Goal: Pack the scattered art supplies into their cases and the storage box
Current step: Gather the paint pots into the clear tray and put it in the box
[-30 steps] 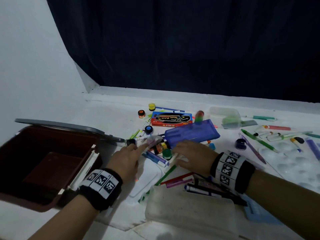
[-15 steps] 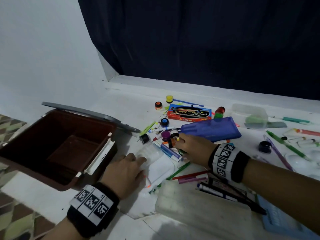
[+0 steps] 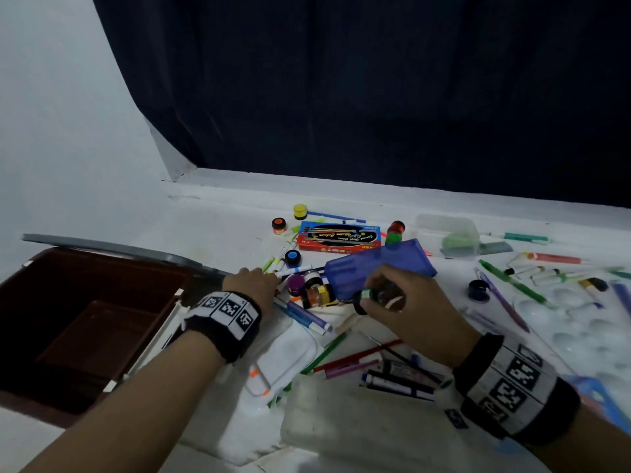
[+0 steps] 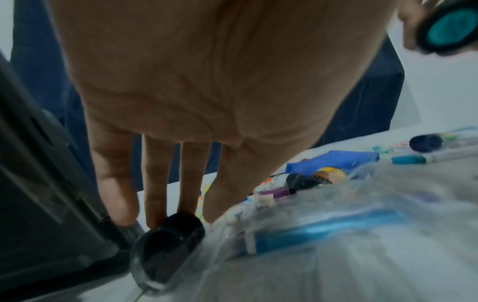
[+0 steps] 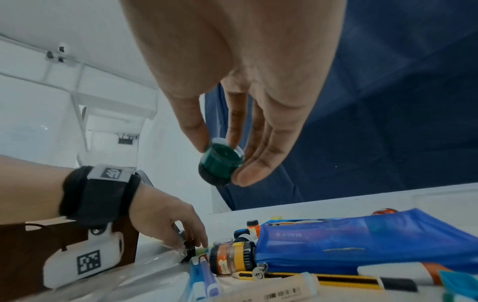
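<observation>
1. White tabletop [image 3: 211,233], cluttered; brown storage box [image 3: 112,281] open at left.
2. Right hand [image 5: 240,98] pinches green paint pot [image 5: 221,163], lifted clear.
3. Left hand [image 4: 207,81], fingers straight, touches black pot [image 4: 170,235].
4. Advice: carry upright; set it down gently inside.

two hands, right hand [image 3: 406,310] with one green paint pot [image 5: 221,163], one black pot [image 4: 170,235] at left hand [image 3: 252,285] fingertips, one brown storage box [image 3: 41,308] left of left hand, one blue case [image 3: 379,271] and one red box [image 3: 338,237] beyond right hand
</observation>
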A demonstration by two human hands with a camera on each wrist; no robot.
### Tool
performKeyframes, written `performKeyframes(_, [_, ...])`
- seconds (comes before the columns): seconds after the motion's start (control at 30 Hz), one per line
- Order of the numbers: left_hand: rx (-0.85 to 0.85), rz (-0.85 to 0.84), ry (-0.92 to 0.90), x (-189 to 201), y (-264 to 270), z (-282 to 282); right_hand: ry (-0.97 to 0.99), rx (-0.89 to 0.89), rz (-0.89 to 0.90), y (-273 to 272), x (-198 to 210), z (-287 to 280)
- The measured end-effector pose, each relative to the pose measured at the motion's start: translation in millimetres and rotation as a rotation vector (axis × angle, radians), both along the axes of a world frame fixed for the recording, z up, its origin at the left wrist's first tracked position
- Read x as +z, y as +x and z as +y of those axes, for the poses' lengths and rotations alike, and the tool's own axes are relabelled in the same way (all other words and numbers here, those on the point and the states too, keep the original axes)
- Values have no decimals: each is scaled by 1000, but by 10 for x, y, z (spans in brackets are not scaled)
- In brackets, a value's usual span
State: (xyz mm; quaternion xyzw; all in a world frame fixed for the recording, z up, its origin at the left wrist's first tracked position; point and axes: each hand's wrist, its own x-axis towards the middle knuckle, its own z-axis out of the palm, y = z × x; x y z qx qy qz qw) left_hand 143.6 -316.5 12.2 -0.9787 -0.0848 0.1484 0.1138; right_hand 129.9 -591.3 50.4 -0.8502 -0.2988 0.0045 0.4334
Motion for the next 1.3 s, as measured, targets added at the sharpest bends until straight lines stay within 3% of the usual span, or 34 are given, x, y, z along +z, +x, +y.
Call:
performKeyframes(0.13, [-28, 56, 0, -43, 76, 67, 45, -47, 72, -172, -17, -140])
performKeyframes(0.33, [-157, 132, 154, 6, 65, 6, 9, -64, 133, -418, -62, -286])
performKeyframes(0.53, [-124, 17, 66, 173, -45, -48, -17, -98, 109, -586, -22, -412])
performKeyframes(0.83, [-130, 192, 66, 128, -317, 45, -106, -94, 118, -762, -81, -394])
performKeyframes(0.93, [-116, 138, 23, 138, -374, 54, -37, -87, 176, -778, -76, -322])
performKeyframes(1.13, [-118, -258, -244, 363, -615, 59, 9, -83, 151, -822, -71, -190])
performKeyframes(1.23, [-172, -414, -574, 453, -913, -27, 4, -86, 97, -891, -74, -167])
performKeyframes(1.3, [-198, -412, -808, 450, -1168, -149, 31, -80, 125, -963, -90, -143])
